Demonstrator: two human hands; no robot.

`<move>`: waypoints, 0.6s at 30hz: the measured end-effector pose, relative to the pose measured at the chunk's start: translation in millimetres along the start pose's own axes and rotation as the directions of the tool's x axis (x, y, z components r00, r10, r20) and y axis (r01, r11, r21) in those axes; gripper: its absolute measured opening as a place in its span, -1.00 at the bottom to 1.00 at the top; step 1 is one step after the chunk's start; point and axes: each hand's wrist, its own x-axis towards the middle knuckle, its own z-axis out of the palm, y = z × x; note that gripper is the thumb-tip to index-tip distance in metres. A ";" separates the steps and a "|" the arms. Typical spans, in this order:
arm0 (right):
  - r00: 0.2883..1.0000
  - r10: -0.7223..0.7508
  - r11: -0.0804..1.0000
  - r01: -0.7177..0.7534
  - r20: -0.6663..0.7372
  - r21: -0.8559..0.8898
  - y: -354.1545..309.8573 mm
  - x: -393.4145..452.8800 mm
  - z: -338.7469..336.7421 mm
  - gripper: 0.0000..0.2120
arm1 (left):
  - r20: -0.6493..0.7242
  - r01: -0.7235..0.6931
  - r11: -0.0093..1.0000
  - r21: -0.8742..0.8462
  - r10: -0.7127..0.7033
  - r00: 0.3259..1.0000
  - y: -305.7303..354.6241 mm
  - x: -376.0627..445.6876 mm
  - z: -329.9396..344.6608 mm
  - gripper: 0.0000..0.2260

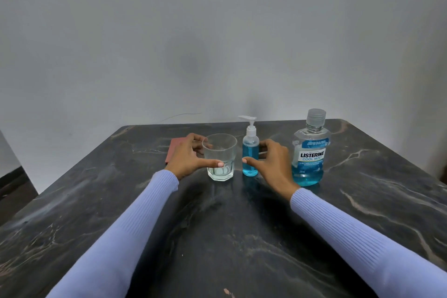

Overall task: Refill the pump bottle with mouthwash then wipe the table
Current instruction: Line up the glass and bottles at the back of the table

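Small clear plastic pump bottle (pixel 250 152) with white dispenser head, largely filled with blue liquid, upright on dark marbled stone table (pixel 338 237); pump head apparently on, so refill judged not yet begun. Right hand (pixel 273 164) just right of pump bottle, thumb in front and fingers curved behind: a wide, open cradle, contact with the plastic uncertain, presumably set to steady the light bottle. Left of pump bottle, faceted clear drinking glass (pixel 220 156), a little liquid at its bottom. Left hand (pixel 187 158) spread wide beside the glass, thumb across its front and fingers toward its rim, firm hold not evident. Right of pump bottle, beyond right hand, large capped mouthwash bottle (pixel 310 150) with blue label, partly full, untouched. Farther left, partly behind left hand, flat reddish-brown cloth (pixel 172 149), likely reserved for wiping.
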 end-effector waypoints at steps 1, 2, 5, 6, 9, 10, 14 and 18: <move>1.000 0.010 1.000 -0.010 -0.007 -0.007 -0.1 6.8 5.6 -0.53 | -0.010 0.013 1.000 0.014 -0.012 1.000 -1.2 7.5 -1.1 -0.16; 1.000 0.022 1.000 -0.022 -0.010 -0.011 -0.3 12.8 11.2 -0.55 | -0.019 0.028 0.999 0.032 -0.027 0.999 -2.7 15.0 -2.2 -0.13; 0.999 0.048 0.999 -0.049 -0.023 -0.019 -1.6 28.5 26.1 -0.57 | -0.044 0.076 0.993 0.086 -0.072 0.996 -6.2 37.2 -5.6 -0.20; 0.998 0.053 0.998 -0.054 -0.028 -0.026 -2.1 33.2 30.0 -0.58 | -0.052 0.078 0.991 0.111 -0.073 0.996 -7.4 45.3 -6.4 -0.23; 0.997 0.062 0.997 -0.064 -0.040 -0.042 -2.9 44.0 39.1 -0.61 | -0.070 0.074 0.987 0.144 -0.065 0.995 -13.0 66.8 -7.9 -0.24; 0.997 0.069 0.997 -0.070 -0.040 -0.039 -3.3 46.6 41.7 -0.62 | -0.074 0.078 0.987 0.140 -0.068 0.995 -14.5 71.4 -8.1 -0.26; 0.995 0.085 0.995 -0.088 -0.057 -0.054 -3.6 56.6 49.3 -0.62 | -0.081 0.092 0.989 0.114 -0.083 0.993 -16.0 84.2 -6.7 -0.28; 0.993 0.108 0.992 -0.111 -0.053 -0.060 -3.2 64.2 54.5 -0.61 | -0.071 0.096 0.991 0.091 -0.090 0.993 -16.9 91.4 -6.4 -0.28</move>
